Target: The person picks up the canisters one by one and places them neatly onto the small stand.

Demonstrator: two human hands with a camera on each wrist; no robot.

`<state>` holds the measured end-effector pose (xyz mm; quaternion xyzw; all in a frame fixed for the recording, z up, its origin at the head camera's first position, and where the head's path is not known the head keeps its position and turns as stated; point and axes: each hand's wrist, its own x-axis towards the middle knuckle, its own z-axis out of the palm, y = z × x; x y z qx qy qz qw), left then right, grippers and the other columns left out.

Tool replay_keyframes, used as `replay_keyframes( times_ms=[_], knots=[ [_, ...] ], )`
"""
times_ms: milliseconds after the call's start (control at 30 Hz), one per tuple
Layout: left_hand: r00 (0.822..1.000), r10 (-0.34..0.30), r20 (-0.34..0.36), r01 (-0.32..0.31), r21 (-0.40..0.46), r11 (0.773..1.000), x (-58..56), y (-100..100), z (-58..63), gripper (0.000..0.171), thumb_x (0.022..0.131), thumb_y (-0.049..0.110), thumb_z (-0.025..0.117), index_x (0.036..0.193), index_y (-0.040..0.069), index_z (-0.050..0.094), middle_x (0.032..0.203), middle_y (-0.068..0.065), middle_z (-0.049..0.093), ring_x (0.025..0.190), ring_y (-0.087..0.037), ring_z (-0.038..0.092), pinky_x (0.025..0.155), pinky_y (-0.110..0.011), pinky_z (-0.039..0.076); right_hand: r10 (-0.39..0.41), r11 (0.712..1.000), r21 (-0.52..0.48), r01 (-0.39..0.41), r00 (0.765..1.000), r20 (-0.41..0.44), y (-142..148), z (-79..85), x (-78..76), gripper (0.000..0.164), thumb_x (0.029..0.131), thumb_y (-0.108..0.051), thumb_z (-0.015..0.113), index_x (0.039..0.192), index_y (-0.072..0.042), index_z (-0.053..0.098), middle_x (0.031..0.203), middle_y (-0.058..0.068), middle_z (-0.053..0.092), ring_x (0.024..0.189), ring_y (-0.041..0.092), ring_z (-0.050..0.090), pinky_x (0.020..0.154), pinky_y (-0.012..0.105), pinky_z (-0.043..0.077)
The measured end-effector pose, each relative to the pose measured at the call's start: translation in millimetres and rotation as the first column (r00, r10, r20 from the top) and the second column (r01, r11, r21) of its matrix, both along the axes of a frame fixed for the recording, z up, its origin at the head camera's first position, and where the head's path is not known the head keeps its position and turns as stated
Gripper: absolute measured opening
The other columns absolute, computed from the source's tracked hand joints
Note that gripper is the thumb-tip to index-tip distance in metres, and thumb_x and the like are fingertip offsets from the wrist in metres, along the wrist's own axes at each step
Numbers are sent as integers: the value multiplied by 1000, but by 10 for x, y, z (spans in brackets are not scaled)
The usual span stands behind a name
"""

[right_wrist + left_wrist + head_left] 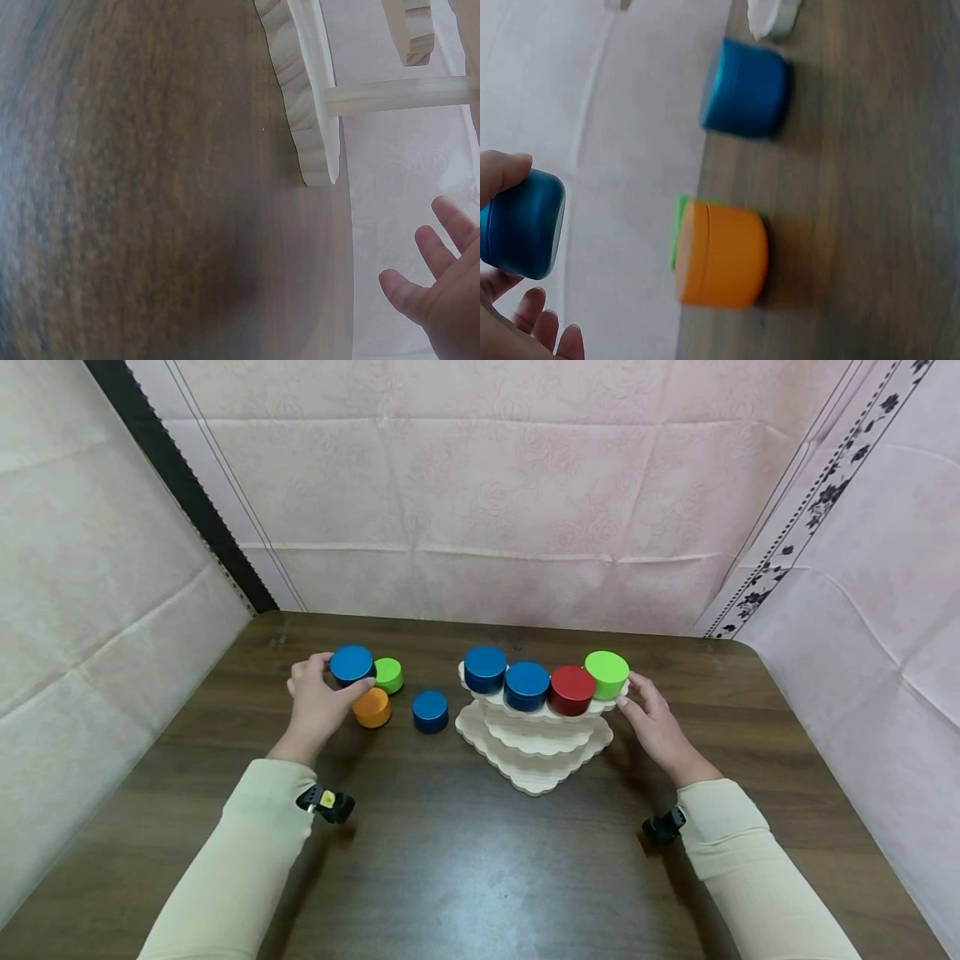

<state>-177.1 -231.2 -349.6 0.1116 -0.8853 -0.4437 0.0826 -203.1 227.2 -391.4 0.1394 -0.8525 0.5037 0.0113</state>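
Stand [534, 752] top tier with four tubs (left fingers [358, 687] around blue tub [351, 664], right fingers [639, 689] loose).

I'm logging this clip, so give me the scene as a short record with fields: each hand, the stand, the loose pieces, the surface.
left hand: left hand holds a blue cylinder lifted above the table
right hand: right hand open, fingertips at the green cylinder on the stand's right end
stand: tiered wooden stand; top tier carries, left to right, two blue, one red, one green cylinder
loose pieces: orange cylinder, small green cylinder, another blue cylinder on the table left of the stand
surface: dark wooden table
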Motion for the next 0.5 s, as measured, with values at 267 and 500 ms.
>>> replay_keyframes(
  times_ms=[267,500],
  knots=[
    [998,-56,-20,56,17,998,82,218,72,67,87,30,71,137,0,38,142,-23,26,131,-38,17,102,-59,32,0,1000,1,0,1000,-5,-9,17,21,53,102,-17,40,149,1,24,144,26,34,133,40,32,108,59,25],
    [995,-91,-36,92,26,995,137,386,56,64,87,28,73,135,1,40,139,-23,30,129,-37,20,101,-60,31,-3,1000,8,3,1000,1,-2,14,17,53,102,-18,40,150,0,23,145,26,33,133,40,31,108,59,24]
  ],
)
